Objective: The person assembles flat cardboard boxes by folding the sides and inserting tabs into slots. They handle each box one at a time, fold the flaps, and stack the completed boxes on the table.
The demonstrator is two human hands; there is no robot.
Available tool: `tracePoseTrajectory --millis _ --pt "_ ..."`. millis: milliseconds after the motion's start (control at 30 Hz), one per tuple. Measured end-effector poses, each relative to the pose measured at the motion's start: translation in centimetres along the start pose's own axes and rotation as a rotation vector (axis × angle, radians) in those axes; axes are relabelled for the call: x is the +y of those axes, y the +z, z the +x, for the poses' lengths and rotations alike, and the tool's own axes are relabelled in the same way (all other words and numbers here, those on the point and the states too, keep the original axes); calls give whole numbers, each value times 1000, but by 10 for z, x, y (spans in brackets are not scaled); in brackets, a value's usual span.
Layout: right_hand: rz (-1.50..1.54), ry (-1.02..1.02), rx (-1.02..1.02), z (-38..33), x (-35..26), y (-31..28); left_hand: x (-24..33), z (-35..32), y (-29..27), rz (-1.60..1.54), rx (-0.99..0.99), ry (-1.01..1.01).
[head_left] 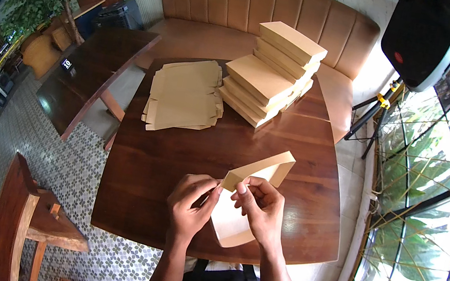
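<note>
A partly folded cardboard box (230, 221), brown outside and pale inside, is tilted up over the near part of the wooden table. My left hand (192, 202) pinches its left corner between thumb and fingers. Close beside it, my right hand (262, 208) is closed on the same raised wall, thumb against the cardboard near the corner. The hands hide part of the corner's folds. Farther off lies a pile of flat cardboard blanks (183, 94). To its right stand stacked folded boxes (263, 79), in two columns of unequal height.
The dark wooden table (151, 182) carries everything. Behind it curves a brown padded bench (266, 6). A second table (96, 67) and a wooden chair (15, 218) stand to the left. At the right are a black speaker on a tripod (420, 42) and a gridded window (418, 205).
</note>
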State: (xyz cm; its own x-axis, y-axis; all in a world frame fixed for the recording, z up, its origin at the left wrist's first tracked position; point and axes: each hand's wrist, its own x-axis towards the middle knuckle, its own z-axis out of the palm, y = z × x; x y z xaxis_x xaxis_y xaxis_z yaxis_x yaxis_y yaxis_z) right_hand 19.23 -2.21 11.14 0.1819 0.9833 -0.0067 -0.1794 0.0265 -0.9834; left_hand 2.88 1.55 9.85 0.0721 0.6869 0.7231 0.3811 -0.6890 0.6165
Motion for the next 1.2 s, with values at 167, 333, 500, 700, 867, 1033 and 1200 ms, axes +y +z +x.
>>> tracePoseTrajectory --millis 167,333,500,700,867,1033,1200 --pt "-68 -109 1 -3 8 -3 -4 -8 -10 -333 -127 -259" --pt "-296 -276 102 -3 14 -1 -8 -14 -8 -516 -102 -437" --pt "-434 -344 107 -2 13 3 -6 -16 -3 -532 -78 -505" --pt "-423 -352 87 -2 12 5 -1 -19 6 -447 -8 -473" --pt "-428 -376 84 -2 13 6 0 -22 13 -436 15 -462" --pt "-445 -356 87 -1 13 6 0 -23 15 -434 73 -461" --pt "-435 -390 85 -1 13 7 1 -23 16 -469 77 -467"
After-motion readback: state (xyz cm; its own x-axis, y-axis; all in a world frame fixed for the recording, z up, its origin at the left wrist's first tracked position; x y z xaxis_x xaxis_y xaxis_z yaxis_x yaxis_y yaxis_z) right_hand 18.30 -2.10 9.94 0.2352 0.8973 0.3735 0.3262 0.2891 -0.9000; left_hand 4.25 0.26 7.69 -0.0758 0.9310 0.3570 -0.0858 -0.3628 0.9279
